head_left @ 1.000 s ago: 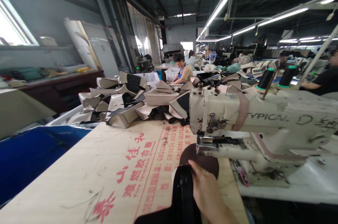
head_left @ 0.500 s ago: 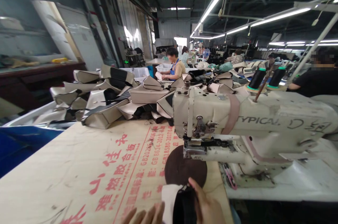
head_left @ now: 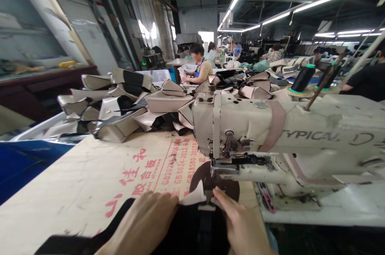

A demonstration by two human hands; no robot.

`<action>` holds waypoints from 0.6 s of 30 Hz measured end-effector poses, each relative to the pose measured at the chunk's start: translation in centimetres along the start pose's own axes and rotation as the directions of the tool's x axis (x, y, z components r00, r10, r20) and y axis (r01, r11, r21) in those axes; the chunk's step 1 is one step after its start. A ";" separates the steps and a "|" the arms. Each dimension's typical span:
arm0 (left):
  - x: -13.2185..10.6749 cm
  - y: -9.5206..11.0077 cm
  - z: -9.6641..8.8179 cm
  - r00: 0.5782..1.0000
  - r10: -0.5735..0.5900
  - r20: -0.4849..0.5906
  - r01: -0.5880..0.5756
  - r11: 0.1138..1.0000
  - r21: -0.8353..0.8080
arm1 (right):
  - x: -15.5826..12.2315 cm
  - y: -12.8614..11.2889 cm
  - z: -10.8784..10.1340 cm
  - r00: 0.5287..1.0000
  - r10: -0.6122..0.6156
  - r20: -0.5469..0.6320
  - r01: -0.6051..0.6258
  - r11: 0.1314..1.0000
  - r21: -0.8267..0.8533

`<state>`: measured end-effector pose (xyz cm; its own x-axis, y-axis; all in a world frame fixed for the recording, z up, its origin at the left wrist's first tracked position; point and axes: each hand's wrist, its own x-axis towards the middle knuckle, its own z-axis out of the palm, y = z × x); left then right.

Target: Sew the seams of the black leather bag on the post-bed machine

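Observation:
My left hand (head_left: 147,219) is closed over the left edge of a black-and-beige sewn piece (head_left: 189,229) at the bottom of the view. On the other edge, my right hand (head_left: 237,219) grips the same piece, thumb side toward its beige corner (head_left: 195,195). A black strap (head_left: 117,221) runs out to the left from under my left hand. Just beyond the piece is the sewing machine (head_left: 240,126), its needle area above a dark brown round pad (head_left: 201,173). The fingertips under the piece are hidden.
The plywood tabletop (head_left: 120,171) bears red printed characters. Behind it lies a heap of beige and black sewn pieces (head_left: 168,102). Thread cones (head_left: 303,78) stand behind the machine. A co-worker (head_left: 202,68) sits beyond the heap; another person's dark sleeve (head_left: 368,78) shows at right.
Both hands have risen further into view with the piece. More of its black part and a strap now show. The view has shifted slightly, bringing the machine closer.

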<state>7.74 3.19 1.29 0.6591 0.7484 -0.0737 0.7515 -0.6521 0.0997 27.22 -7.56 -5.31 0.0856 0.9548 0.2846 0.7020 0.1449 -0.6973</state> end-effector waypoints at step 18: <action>3.7 3.9 -1.5 0.993 0.093 0.078 -0.051 0.904 -0.425 | 2.0 0.6 -0.3 0.997 -0.079 0.000 0.078 0.978 0.191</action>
<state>13.04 3.61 2.92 0.7264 0.6726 -0.1414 0.6340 -0.5763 0.5157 28.01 -5.63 -4.99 0.0299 0.9403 0.3391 0.5583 0.2657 -0.7859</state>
